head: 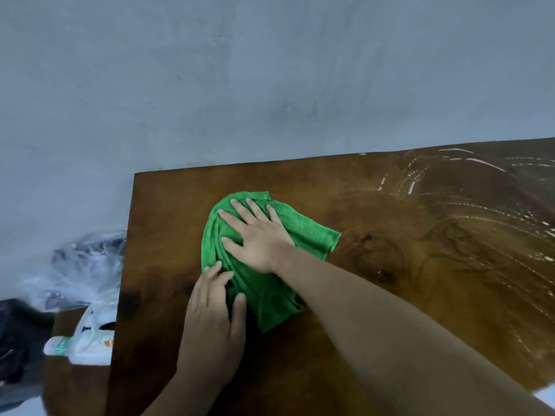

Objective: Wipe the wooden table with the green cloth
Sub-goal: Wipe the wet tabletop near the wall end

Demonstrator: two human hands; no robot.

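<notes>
Pressing green cloth (270,250) flat on wooden table (420,235): right hand (258,235), left hand (210,319), grips wide.

cloth (303,228): green | table (420,265): dark brown, grain-swirled | wall (210,85): grey

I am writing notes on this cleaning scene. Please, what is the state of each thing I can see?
green cloth: bunched, lying on the table under both hands
wooden table: wet streaks on its right part
right hand: flat, fingers spread, pressing the cloth
left hand: open, at the cloth's near edge
plastic bags: crumpled, left of the table
</notes>
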